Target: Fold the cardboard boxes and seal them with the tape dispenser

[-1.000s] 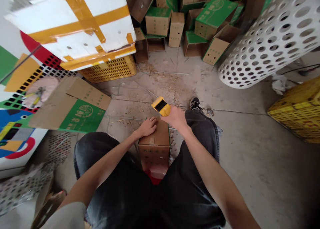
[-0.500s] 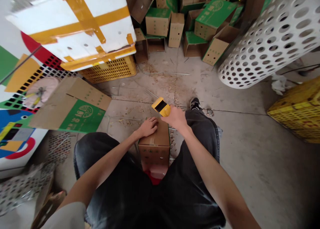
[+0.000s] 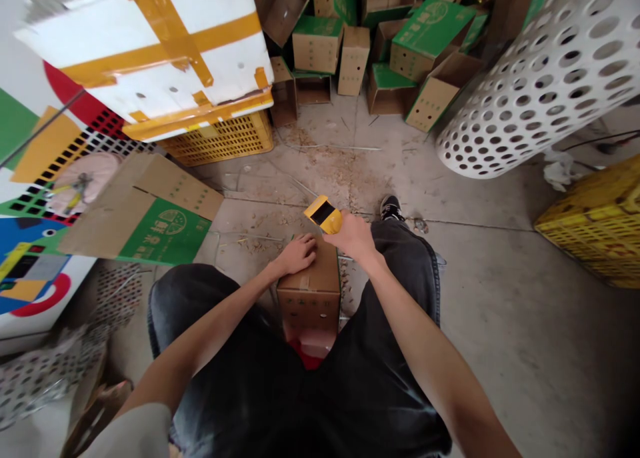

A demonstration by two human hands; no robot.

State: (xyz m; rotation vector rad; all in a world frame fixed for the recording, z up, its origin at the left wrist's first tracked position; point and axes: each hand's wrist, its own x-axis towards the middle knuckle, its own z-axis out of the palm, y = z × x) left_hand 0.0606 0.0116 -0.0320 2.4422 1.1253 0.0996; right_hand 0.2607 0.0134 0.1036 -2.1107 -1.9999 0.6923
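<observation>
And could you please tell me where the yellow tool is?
In the head view, the yellow tool is near the centre, in the right hand, by the far end of the cardboard box that the left hand touches.

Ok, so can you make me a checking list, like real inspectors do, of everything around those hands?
Surface: grey floor, with a seam and scattered brown bits.
Things in use: brown carton between the knees, tape strip on top; yellow tool with a dark panel, just past it.
Clutter: piled green-and-brown boxes ahead; a larger green-and-brown carton to the left.
Hands: left hand rests on the brown carton; right hand grips the yellow tool.
Cables: a thin dark line, far right, probably a cable.
Surroundings: white box with orange tape above a yellow crate; white holed bin to the right.
</observation>
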